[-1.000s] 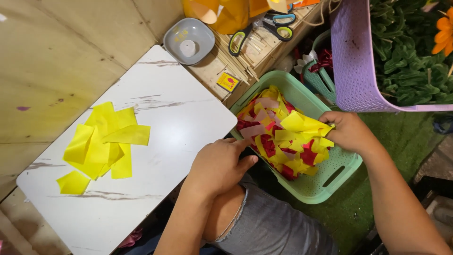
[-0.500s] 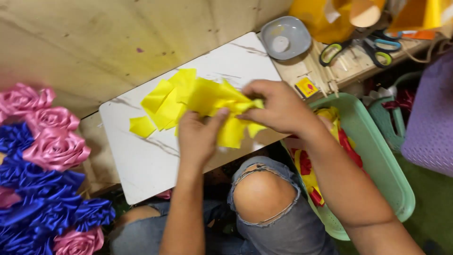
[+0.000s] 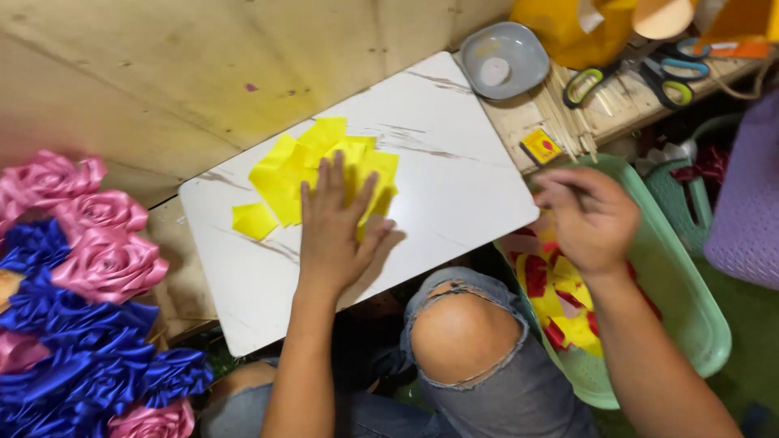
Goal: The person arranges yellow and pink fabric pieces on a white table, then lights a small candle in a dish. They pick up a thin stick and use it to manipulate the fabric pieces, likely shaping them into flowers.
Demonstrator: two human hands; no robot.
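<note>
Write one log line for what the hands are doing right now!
left hand: flat on yellow pieces | right hand: blurred, over green basket | surface: white board

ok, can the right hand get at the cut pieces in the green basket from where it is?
Probably yes. The right hand hangs open just above the green basket, whose top is uncovered, and the red and yellow pieces lie exposed right below it. The left hand is off on the yellow pile, so nothing blocks.

Glossy marble-look board [image 3: 454,162], matt yellow paper pieces [image 3: 284,182], satin ribbon roses [image 3: 97,259], smooth green plastic basket [image 3: 690,316]
</note>
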